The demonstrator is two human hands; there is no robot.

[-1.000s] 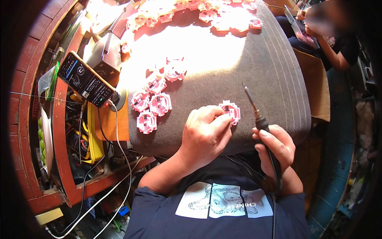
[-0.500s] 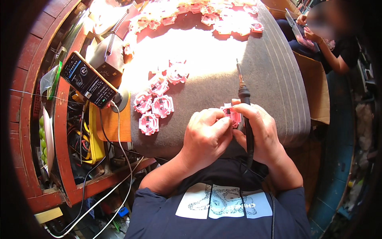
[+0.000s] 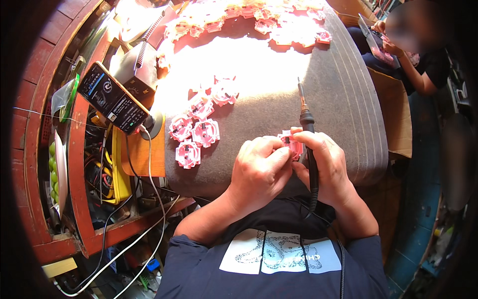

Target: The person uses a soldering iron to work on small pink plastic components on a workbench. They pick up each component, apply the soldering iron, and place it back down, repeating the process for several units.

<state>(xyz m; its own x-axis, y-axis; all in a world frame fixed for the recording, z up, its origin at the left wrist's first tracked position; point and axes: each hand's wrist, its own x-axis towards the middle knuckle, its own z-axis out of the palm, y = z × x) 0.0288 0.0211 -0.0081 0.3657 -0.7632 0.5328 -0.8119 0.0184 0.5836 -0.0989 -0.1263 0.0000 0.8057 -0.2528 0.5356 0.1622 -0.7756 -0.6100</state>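
Handwork on a pink housing (image 3: pixel 296 149), near the centre of the frame at the front edge of a dark-grey counter (image 3: pixel 343 99). The left hand (image 3: pixel 261 164) pinches the housing's left edge between thumb and forefinger; the right hand (image 3: pixel 323 159) is curled around a soldering iron (image 3: pixel 312 169), its thumb and fingertips at the housing's right side. The iron's tip points up the frame, apart from the housing; the step in hand therefore appears to be steadying or adjusting the part rather than heating it. The next move seems to call for a firm left-hand grip and a hot tip kept clear of fingers. Count: one housing between the hands; five loose housings (image 3: pixel 205 133) left of centre; a further cluster (image 3: pixel 214 25) along the top, too glare-washed to number; one iron; one phone (image 3: pixel 113 97), left.
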